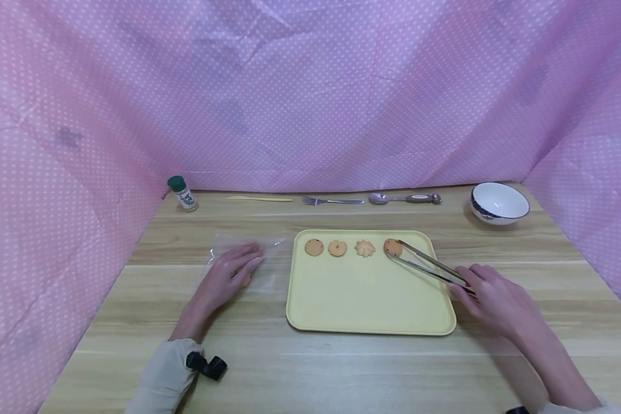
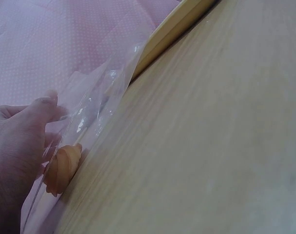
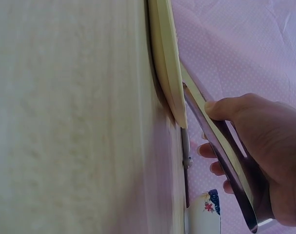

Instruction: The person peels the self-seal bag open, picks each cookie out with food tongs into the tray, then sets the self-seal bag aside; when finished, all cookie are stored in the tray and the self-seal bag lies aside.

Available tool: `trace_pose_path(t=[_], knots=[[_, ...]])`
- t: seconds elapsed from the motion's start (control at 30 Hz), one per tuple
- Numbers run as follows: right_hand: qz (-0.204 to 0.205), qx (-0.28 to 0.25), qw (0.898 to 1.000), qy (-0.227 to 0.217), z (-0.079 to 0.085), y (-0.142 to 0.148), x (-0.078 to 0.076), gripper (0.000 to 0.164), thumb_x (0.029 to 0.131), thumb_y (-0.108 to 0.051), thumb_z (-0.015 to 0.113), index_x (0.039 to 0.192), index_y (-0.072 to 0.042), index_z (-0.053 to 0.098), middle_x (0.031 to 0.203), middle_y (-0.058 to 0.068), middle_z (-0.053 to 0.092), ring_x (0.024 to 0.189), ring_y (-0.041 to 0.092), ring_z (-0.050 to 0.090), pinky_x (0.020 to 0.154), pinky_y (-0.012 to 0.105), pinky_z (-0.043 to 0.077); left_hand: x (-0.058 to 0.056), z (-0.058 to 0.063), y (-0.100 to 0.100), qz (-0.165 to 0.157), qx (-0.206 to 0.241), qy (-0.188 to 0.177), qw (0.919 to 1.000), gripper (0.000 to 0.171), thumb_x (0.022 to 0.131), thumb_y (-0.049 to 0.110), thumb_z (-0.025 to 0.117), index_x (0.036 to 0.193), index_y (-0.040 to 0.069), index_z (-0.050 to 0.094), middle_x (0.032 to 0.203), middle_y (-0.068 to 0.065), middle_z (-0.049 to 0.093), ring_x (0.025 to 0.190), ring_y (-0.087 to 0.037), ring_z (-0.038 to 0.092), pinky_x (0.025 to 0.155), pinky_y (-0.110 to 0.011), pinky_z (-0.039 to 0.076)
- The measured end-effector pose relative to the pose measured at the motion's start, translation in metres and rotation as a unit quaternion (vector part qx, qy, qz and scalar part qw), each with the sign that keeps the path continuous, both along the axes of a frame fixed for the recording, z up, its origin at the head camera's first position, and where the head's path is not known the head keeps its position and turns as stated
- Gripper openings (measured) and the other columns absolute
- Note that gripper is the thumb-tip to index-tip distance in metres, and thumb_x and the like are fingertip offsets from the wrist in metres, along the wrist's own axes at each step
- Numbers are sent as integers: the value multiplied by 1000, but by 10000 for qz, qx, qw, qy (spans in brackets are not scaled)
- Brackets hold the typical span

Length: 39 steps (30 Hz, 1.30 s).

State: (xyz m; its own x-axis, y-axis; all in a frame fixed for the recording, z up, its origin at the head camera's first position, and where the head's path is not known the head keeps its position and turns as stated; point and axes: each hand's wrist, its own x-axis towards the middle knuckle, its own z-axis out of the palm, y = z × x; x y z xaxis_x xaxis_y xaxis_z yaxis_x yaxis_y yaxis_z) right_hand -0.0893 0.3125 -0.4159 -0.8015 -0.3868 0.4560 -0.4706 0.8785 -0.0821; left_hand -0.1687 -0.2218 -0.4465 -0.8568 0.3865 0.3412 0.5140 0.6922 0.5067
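My left hand (image 1: 231,270) lies over a clear plastic bag (image 1: 271,282) left of the tray, its fingers fairly straight. Near that hand, a ridged cookie (image 2: 63,169) shows through the film in the left wrist view; from above it is mostly covered. My right hand (image 1: 499,302) grips metal tongs (image 1: 434,265) near their back end. The tong tips reach either side of a round brown cookie (image 1: 393,247) at the upper right of a yellow tray (image 1: 367,299). Left of it, a flower-shaped cookie (image 1: 364,248), a scalloped cookie (image 1: 337,248) and a round cookie (image 1: 314,247) form a row.
Along the back edge are a green-capped jar (image 1: 183,194), a pale yellow knife (image 1: 261,199), a fork (image 1: 333,201) and a spoon (image 1: 403,199). A white bowl (image 1: 499,204) stands at the back right. Pink dotted cloth (image 1: 310,103) surrounds the wooden table (image 1: 310,374).
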Motion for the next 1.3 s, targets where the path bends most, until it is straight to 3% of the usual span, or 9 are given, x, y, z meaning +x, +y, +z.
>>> trace_pose_path(t=[0.5,0.97,1.3], knots=[[-13,3,10000,-29,-1,4,1,28,87,-17,81,106,-2,69,83,6,60,72,30,62,48,50,51,0,0,1,-12,-54,53,10000,32,108,22,60,134,7,70,147,-16,58,138,-38,50,116,-57,36],[-230,-17,9994,-270,1,4,2,34,83,-17,84,111,-2,70,84,5,60,77,35,64,53,55,53,1,1,1,111,-88,-188,9997,35,109,28,57,136,10,69,151,-13,55,141,-37,47,118,-57,33],[-189,-77,9996,-202,4,3,2,34,85,-20,84,111,-3,70,84,4,60,77,33,63,53,54,52,1,1,1,55,-105,-68,9999,33,108,25,58,135,9,70,150,-14,55,140,-37,48,117,-57,34]])
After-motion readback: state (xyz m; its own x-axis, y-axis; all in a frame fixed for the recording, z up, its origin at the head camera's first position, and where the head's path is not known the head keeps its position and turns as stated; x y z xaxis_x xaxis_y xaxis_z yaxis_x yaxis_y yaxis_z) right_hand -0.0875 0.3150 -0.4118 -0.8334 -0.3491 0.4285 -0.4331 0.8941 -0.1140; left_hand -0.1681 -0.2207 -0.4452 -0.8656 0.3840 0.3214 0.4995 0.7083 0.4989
